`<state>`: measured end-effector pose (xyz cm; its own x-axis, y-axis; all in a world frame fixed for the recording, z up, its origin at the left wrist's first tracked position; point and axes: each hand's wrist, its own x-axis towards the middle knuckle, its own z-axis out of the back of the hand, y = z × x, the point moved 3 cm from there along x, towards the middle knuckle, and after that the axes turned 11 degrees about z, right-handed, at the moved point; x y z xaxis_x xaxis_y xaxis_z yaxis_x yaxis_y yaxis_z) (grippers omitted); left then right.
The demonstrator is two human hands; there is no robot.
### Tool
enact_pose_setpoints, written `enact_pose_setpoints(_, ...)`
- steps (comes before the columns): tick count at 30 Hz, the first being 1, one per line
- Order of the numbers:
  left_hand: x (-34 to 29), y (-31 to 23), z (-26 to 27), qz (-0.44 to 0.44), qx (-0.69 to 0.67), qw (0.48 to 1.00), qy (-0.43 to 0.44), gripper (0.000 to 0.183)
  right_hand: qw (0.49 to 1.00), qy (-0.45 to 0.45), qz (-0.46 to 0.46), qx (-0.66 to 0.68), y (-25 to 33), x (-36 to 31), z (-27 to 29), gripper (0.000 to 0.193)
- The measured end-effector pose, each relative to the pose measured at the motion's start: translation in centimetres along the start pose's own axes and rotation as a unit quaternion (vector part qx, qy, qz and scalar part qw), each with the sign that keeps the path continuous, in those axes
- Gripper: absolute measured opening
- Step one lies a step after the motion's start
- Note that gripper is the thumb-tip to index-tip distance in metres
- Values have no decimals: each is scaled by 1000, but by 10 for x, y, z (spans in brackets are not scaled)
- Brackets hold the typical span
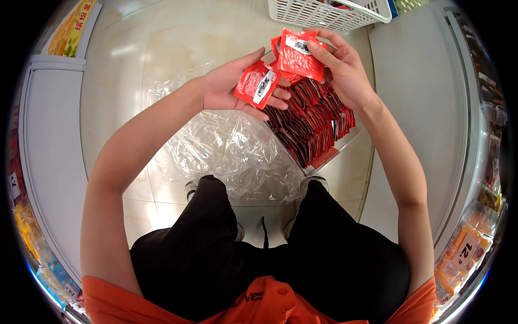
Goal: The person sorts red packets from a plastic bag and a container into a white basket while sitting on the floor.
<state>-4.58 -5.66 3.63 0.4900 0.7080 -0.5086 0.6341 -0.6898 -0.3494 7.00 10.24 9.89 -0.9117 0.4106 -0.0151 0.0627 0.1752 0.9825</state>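
Out at the edge, at eight o'clock, yellow packs point(26, 224) in a row, with blue packs point(56, 270) just below. At nine o'clock, a long pale shelf side point(51, 124). At ten o'clock, a bright yellow panel point(70, 27) with a picture on it. Next, on the shiny tile floor point(113, 92), a big crinkly heap of clear plastic point(226, 146), near the middle toward ten o'clock. Hard to tell if a bag or a loose sheet.

At eleven o'clock, the left hand point(222, 89), palm up and fingers spread. Lying across those fingers, at twelve o'clock, one flat red packet point(256, 83) with a white label.

At one o'clock, a small bunch of red packets point(302, 59), pinched in the right hand point(345, 70), thumb on top. Both hands near each other but apart.

Below, toward two o'clock, an open box point(309, 171) on the floor, stuffed with many thin red packs point(310, 121) in tight rows, standing on edge. At the top edge, at one o'clock, a white basket point(318, 16) full of holes, with things inside too hidden to name. Near three o'clock, a smooth grey side point(418, 129). At four o'clock, a clear tub of orange packs point(475, 227).
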Motion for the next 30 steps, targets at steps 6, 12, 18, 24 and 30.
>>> enact_pose_setpoints(6,0,-7,-33,-172,126,974,-79,72,984,-138,-91,63,-18,-11,-8,20)
enact_pose_setpoints(12,-4,-10,-54,-158,82,977,-115,48,990,-46,-105,-79,-25,-26,-28,19)
enact_pose_setpoints(18,-16,-14,-45,-133,84,977,-145,45,943,9,143,-301,-16,-17,-16,63)
enact_pose_setpoints(24,-4,1,-47,-74,-23,995,-66,40,823,211,242,-469,8,-27,-48,81)
enact_pose_setpoints(30,3,18,-47,-81,-29,995,-54,35,827,181,213,-489,-8,-49,-61,77)
